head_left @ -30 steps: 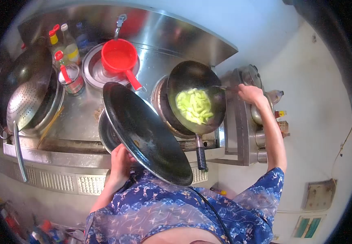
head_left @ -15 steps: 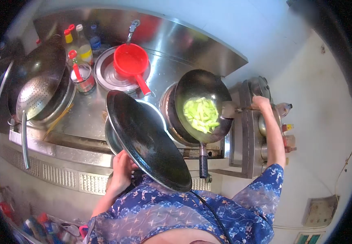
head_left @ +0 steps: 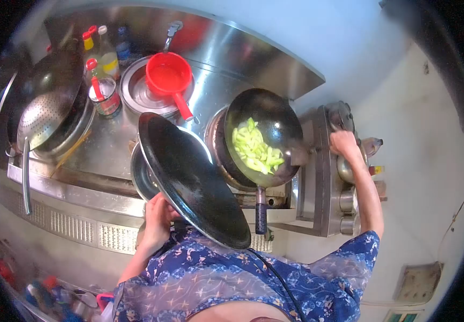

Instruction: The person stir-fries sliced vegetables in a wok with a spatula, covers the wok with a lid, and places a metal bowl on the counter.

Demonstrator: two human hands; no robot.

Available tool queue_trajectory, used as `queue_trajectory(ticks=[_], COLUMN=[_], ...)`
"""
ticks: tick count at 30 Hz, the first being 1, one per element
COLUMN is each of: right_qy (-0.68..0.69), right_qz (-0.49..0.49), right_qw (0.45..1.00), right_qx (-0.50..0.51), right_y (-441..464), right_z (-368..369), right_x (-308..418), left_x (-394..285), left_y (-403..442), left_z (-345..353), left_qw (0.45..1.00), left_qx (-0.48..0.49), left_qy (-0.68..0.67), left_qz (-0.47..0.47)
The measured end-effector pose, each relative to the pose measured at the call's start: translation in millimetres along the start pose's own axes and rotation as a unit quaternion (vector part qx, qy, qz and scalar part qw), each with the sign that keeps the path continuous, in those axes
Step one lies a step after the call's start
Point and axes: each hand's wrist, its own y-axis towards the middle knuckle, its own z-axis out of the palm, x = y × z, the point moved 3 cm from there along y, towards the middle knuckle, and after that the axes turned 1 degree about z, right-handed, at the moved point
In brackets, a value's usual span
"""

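Note:
In my left hand [head_left: 158, 217] is a large black wok [head_left: 189, 185], gripped at its lower left and tilted on edge. Behind it shows part of a metal bowl [head_left: 142, 174]. On the burner to the right, a second wok [head_left: 275, 115] holds pale green vegetable pieces [head_left: 256, 149], with its dark handle [head_left: 261, 214] pointing toward me. My right hand [head_left: 343, 144] is closed around the handle of a spatula [head_left: 298, 156], whose blurred blade lies at that wok's right side.
A red ladle [head_left: 167, 74] rests over a metal basin [head_left: 131, 86] beneath the tap. Bottles [head_left: 108, 56] and a can [head_left: 107, 102] stand left of it. A strainer [head_left: 41, 121] lies in another wok at far left. Metal containers [head_left: 348, 199] line the right shelf.
The spatula has shifted at the right of the wok, and the green pieces have spread. My left hand still holds the tilted wok. The whole view has shifted slightly.

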Motion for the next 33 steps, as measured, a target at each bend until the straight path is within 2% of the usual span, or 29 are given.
queue_trajectory(ticks=[2, 3, 5, 6, 8, 9, 11, 12, 14, 15, 17, 18, 20, 23, 25, 27, 29, 31, 33], right_qy=[0.033, 0.140, 0.236, 0.263, 0.212, 0.370, 0.336, 0.336, 0.226, 0.227, 0.098, 0.079, 0.069, 0.036, 0.038, 0.054, 0.195, 0.343, 0.526], right_qz=[0.029, 0.088, -0.082, -0.103, -0.217, 0.016, 0.073, 0.072, 0.056, 0.058, 0.046, 0.022, 0.017, 0.029, 0.068, 0.105, 0.144, 0.152, 0.138], right_qw=[0.990, 0.946, 0.909, 0.914, 0.947, 0.903, 0.936, 0.936, 0.970, 0.970, 0.991, 0.989, 0.991, 0.993, 0.997, 0.993, 0.957, 0.913, 0.830], right_qx=[0.133, 0.280, 0.334, 0.291, 0.105, 0.217, 0.071, 0.075, -0.070, -0.067, -0.083, -0.125, -0.115, -0.110, -0.019, 0.023, 0.162, 0.159, 0.119], right_y=[-9.4, -10.5, -7.4, 4.2, 9.9, 4.8, 8.6, 9.1, 0.3, -8.2, -26.8, -33.7, -37.1, -28.2, -14.4, -0.1, 7.2, 18.9, 41.3], right_z=[-5.2, 12.5, 54.0, 85.7, 82.4, 78.5, 81.2, 83.0, 51.2, 31.8, -9.8, -16.6, -22.0, -1.1, 19.2, 56.8, 60.4, 97.2, 162.7], right_x=[2.8, 1.5, 17.5, 29.0, 72.0, 69.7, 84.1, 87.7, 91.9, 94.5, 95.5, 93.9, 88.0, 65.4, 42.8, 15.6, 11.7, 28.1, 55.2], left_x=[-4.7, 0.0, 4.0, 3.0, -4.3, -3.0, -4.7, -7.1, -5.5, -3.9, 1.9, 8.5, 9.6, 4.2, 4.9, -0.2, -2.0, -3.0, -9.2], left_y=[1.4, 1.2, -0.5, -2.3, -3.8, -1.6, -1.0, -1.9, -1.6, -0.7, 2.1, 4.6, 4.2, 2.3, 1.4, -3.1, -5.6, -7.1, -12.7], left_z=[-8.4, -3.8, 3.8, 8.7, 1.4, -1.2, 1.5, 3.4, 4.7, 4.0, -0.1, -4.9, -2.8, 2.4, -4.6, -5.2, -7.1, -9.6, -2.5], left_qw=[1.000, 0.999, 0.997, 0.999, 1.000, 0.999, 0.998, 0.998, 0.998, 0.998, 0.998, 0.999, 0.999, 1.000, 0.997, 0.997, 0.996, 0.997, 0.998], left_qx=[0.008, 0.002, -0.003, -0.001, 0.009, 0.014, 0.016, 0.002, -0.013, -0.004, 0.006, 0.004, 0.003, 0.007, 0.011, -0.014, -0.036, -0.015, -0.026], left_qy=[0.009, 0.038, 0.069, 0.051, 0.024, 0.039, 0.055, 0.055, 0.060, 0.064, 0.069, 0.042, 0.017, 0.008, 0.070, 0.073, 0.077, 0.072, 0.049], left_qz=[0.006, 0.013, 0.020, 0.013, -0.001, 0.017, 0.034, 0.024, 0.011, 0.009, 0.004, -0.017, -0.041, -0.024, 0.018, 0.015, 0.011, 0.018, 0.019])
